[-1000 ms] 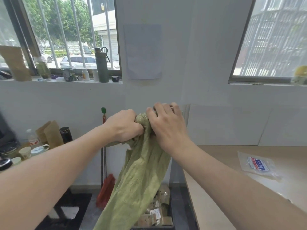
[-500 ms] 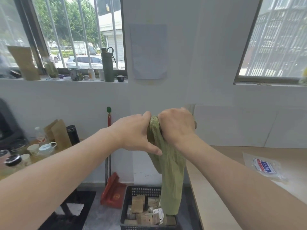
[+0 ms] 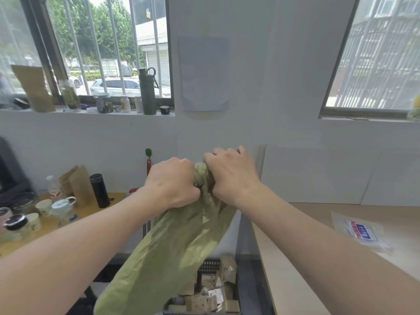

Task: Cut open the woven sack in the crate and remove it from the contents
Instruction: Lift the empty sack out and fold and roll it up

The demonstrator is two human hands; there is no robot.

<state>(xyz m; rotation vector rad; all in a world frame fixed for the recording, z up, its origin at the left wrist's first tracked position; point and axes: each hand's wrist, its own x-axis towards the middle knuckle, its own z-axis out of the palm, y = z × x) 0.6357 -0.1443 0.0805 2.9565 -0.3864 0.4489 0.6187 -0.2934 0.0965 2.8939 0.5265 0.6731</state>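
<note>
2 hands [image 3: 172, 183] [image 3: 231, 176] around 1 green sack [image 3: 172, 246]

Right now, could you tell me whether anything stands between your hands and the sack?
Nothing visible does: the left hand and the right hand both grip the sack at its bunched top. In this view it hangs in front of the crate.

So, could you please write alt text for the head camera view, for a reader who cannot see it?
Left hand and right hand grip the bunched top of a green woven sack, hanging in front of a dark crate of small boxes. A wooden table stands at right.
</note>
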